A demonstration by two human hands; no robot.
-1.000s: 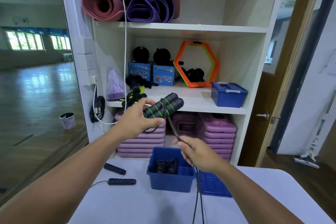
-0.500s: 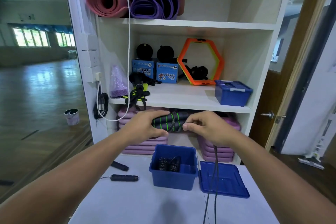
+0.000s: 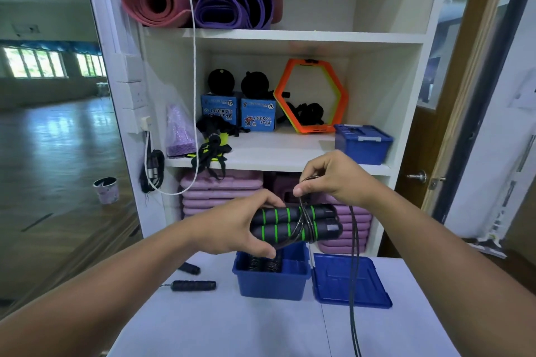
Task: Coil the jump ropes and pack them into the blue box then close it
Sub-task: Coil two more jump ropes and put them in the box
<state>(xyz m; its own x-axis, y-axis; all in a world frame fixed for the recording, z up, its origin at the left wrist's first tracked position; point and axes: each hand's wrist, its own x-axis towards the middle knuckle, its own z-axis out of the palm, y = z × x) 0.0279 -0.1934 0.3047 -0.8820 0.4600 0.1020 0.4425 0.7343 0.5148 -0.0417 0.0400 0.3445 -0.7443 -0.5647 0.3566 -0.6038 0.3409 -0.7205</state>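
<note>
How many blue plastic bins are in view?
2. The open bin stands on the table, its lid lying to its right. The closed bin sits at the right end of the middle shelf.

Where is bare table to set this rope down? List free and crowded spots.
Free: the near table in front of the blue box and its lid, though the hanging cord crosses its right part. The box's right half also looks bare. Crowded: left of the box, where two loose black handles lie, and the box's left half, holding a coiled rope.
</note>
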